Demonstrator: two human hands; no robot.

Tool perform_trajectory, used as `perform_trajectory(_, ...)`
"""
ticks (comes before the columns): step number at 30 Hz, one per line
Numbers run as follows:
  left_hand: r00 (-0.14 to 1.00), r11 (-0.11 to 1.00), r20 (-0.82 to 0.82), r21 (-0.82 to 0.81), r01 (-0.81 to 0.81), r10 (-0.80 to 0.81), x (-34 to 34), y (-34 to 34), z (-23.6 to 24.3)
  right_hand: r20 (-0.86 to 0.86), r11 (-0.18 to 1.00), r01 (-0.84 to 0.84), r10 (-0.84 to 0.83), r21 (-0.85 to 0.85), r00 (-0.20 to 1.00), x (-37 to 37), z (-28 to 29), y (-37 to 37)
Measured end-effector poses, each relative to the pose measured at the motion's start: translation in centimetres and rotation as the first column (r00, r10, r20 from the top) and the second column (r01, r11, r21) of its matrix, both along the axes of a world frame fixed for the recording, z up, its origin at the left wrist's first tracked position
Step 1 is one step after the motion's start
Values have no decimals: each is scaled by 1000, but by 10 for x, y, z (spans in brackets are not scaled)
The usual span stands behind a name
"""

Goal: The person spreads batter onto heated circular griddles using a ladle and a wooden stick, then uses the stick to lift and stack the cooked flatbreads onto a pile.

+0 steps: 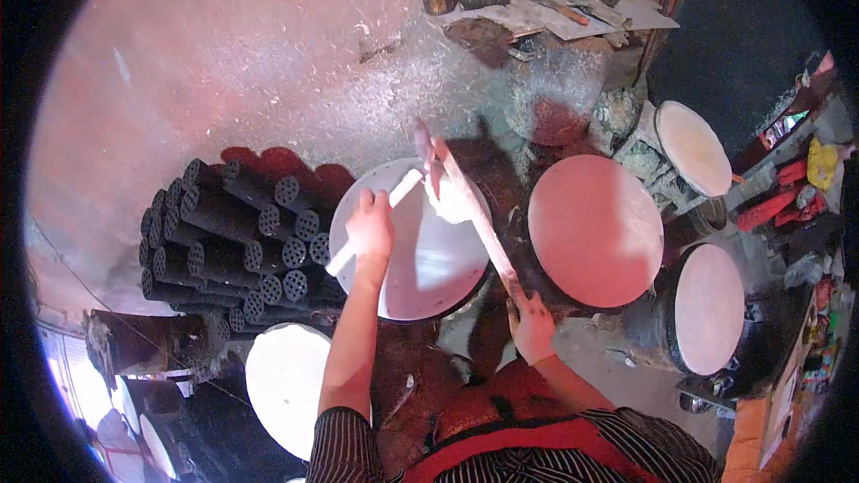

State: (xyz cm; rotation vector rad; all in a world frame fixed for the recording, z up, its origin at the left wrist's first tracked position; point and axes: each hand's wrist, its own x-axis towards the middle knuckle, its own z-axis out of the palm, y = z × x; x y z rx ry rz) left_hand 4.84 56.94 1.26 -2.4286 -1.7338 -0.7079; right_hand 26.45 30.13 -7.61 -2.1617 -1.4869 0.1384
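Note:
My left hand (369, 224) is closed around a short pale stick (404, 188) that slants up to the right. In my right hand (531, 326) is the lower end of a long wooden-handled hammer (483, 228). Its narrow dark head, somewhat blurred, lies close to the stick's upper end; I cannot tell whether they touch. Both are above a large round drum (398, 291) with a pale grey top and small marks around its rim. A bright white patch (452, 204) shows beside the hammer handle; what it is stays unclear.
Black honeycomb coal briquettes (215, 259) are stacked at left. Other round pale-topped drums stand around: one at right (595, 233), another farther right (710, 309), one lower left (286, 385). A cluttered board (573, 18) with a tin (438, 0) lies by the far wall.

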Motion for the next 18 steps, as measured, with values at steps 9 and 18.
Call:
perform_trajectory(9, 995, 897, -104, 440, 38, 8, -38, 40, 151, -610, 952, -20, 211, 305, 764, -32, -50, 94)
perform_trajectory(18, 901, 985, 420, -167, -41, 109, -111, -70, 61, -992, 976, 175, -121, -127, -45, -70, -12, 56)
